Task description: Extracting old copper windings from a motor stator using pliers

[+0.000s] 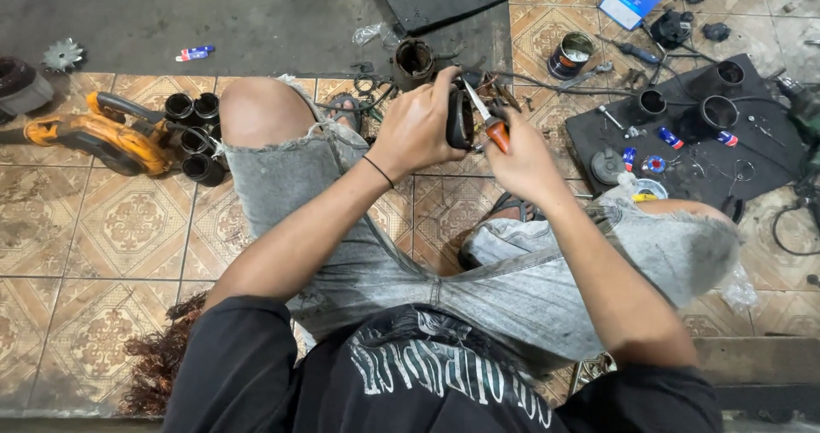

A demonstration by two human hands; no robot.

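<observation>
Right now the left hand [418,125] wraps closed around a dark motor part [459,119], held up above the knees; it looks rigid and fairly heavy, likely greasy, so a grip round its body seems safest; the right hand [523,161] is clenched on an orange-handled knife [487,117], blade laid against the part; below, the tiled floor [111,228] is crowded: an orange power tool [102,134] well to the left, black cylinders [195,134], a tin can [571,54], a black mat [683,143] of small parts.
</observation>
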